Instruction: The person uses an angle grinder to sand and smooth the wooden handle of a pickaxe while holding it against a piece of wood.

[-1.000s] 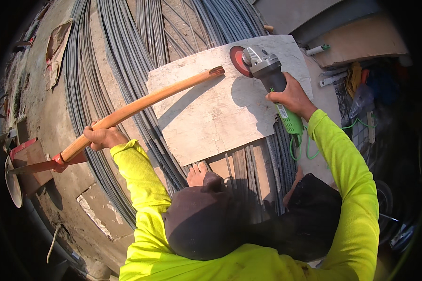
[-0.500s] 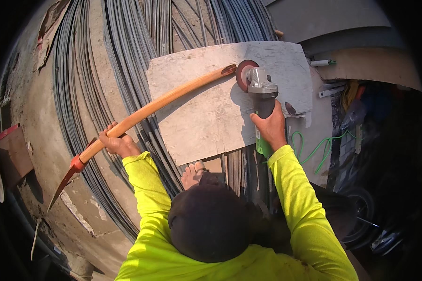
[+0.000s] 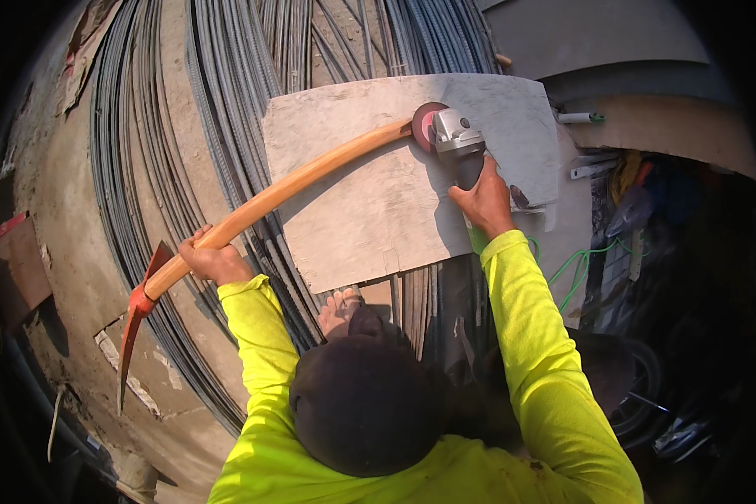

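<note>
A pickaxe with a pale wooden handle [image 3: 298, 182] and a red metal head [image 3: 139, 304] slants across my view. My left hand [image 3: 219, 259] is wrapped round the handle, close to the head. In my right hand [image 3: 486, 200] is an angle grinder [image 3: 459, 139] with a silver gear head and a dark body, gripped from the right side. Its reddish disc [image 3: 425, 126] meets or overlaps the handle's far end; actual contact is hard to tell. Beneath them lies a whitish board [image 3: 378, 214]. The grinder's green rear is mostly hidden by my right wrist.
Bundles of steel rebar [image 3: 227, 71] run under and beyond the board. A green cord [image 3: 581, 267] trails to the right. At the right stand dark clutter and a wheel [image 3: 644, 382]; at the far left is a brown box-like piece [image 3: 18, 273]. My bare foot [image 3: 338, 311] is by the board's near edge.
The pickaxe has rolled in my left hand, so its head shows both ends and points more toward me. The grinder has tilted and shifted slightly left, its disc now at the handle's end.
</note>
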Demonstrator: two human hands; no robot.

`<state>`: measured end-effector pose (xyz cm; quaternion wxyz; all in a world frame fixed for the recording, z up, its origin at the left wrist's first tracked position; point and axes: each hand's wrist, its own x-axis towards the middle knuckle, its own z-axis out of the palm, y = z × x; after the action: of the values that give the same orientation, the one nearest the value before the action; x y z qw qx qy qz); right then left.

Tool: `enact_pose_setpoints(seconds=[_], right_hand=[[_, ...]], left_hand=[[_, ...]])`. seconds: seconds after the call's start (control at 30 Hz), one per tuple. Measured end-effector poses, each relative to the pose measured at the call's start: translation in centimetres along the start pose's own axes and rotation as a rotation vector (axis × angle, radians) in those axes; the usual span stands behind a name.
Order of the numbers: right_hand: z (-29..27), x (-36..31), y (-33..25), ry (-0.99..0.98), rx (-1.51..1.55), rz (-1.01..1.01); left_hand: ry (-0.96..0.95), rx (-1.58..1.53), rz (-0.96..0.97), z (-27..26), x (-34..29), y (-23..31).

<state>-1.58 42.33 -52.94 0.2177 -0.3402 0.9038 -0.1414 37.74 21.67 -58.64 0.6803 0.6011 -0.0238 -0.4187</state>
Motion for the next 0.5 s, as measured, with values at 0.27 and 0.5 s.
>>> enact_pose_setpoints(seconds=[0.27, 0.5], right_hand=[[-0.2, -0.1, -0.9, -0.069, -0.069, -0.050], [-2.1, -0.3, -1.6, -0.066, -0.045, -0.001]], left_hand=[[-0.053, -0.029, -0.013, -1.0, 0.5, -0.2], [-0.086, 0.020, -0.016, -1.3, -1.5, 0.3]])
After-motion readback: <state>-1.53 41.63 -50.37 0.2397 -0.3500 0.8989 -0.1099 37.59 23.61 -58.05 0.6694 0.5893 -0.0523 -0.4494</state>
